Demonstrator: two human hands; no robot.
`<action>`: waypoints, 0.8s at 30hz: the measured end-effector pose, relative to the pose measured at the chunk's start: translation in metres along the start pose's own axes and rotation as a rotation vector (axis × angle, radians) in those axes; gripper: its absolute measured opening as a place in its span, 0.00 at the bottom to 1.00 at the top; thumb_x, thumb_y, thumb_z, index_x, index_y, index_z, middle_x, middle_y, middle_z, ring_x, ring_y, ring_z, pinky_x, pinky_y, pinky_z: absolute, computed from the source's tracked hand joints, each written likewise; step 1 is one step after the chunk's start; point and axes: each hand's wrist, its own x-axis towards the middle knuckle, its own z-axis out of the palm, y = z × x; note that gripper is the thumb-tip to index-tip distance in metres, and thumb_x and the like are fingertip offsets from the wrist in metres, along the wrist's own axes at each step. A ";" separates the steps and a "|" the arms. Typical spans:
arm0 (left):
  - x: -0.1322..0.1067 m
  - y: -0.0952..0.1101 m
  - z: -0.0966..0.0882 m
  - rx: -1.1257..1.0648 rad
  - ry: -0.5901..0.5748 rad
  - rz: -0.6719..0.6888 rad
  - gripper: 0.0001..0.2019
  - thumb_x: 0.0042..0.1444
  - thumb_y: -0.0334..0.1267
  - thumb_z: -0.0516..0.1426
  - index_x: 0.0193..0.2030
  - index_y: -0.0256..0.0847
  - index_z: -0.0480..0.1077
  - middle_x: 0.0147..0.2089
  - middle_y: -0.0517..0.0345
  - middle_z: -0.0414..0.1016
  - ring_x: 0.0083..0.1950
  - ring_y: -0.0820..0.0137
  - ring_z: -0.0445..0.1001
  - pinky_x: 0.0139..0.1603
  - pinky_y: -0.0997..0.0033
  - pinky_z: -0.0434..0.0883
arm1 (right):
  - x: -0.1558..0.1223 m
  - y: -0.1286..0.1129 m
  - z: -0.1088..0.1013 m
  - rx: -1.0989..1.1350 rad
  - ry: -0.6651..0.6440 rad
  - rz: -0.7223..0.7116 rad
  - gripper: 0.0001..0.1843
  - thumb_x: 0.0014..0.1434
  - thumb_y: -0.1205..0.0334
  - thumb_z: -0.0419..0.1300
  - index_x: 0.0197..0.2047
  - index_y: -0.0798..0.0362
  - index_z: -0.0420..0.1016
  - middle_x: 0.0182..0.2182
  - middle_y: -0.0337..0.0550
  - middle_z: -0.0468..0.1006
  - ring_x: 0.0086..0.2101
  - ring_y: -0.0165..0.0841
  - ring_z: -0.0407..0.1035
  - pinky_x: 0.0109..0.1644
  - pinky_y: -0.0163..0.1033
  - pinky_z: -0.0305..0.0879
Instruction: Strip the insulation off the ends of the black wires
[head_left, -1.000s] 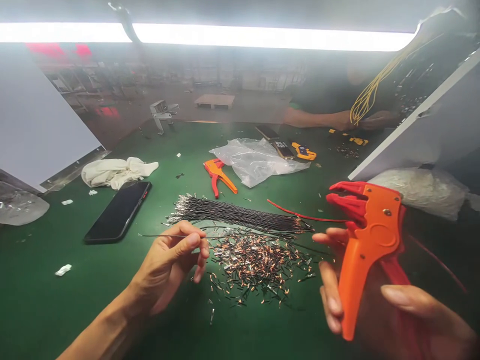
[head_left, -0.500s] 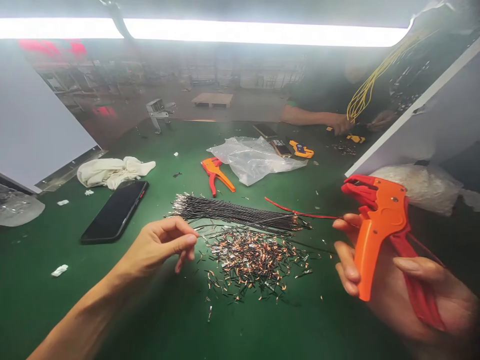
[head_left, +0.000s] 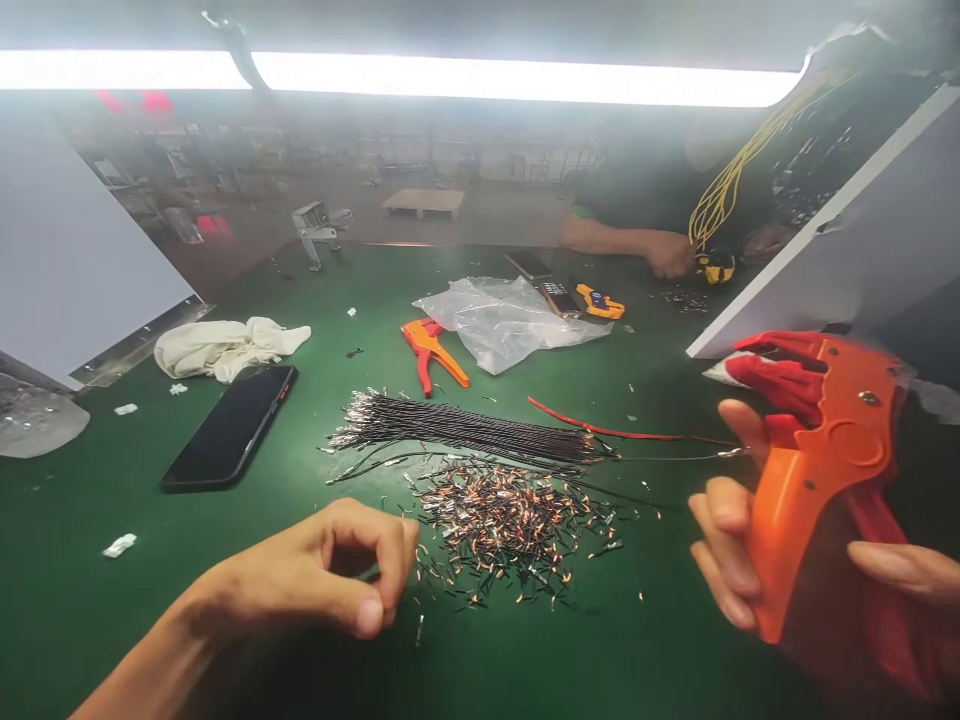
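Orange-and-red plastic wire stripper (head_left: 825,470) gripped in right hand (head_left: 724,560), fingers wrapped round handle. Left hand (head_left: 322,575) pinched shut beside pile of copper-tipped offcuts (head_left: 510,520) on green table (head_left: 525,660); contents not discernible. Risk: offcuts scattered if pile brushed by wrist.

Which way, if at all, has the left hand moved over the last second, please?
Yes. Judged against the phone, the left hand has drawn back toward the person, from beside the wire bundle to the near-left edge of the scrap pile.
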 end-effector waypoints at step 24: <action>0.024 -0.004 0.056 0.120 0.767 0.349 0.03 0.51 0.32 0.70 0.29 0.44 0.82 0.23 0.64 0.71 0.27 0.79 0.67 0.28 0.82 0.66 | 0.000 0.081 0.058 -0.295 -0.306 0.385 0.40 0.62 0.41 0.58 0.71 0.45 0.52 0.47 0.49 0.82 0.33 0.41 0.79 0.38 0.47 0.71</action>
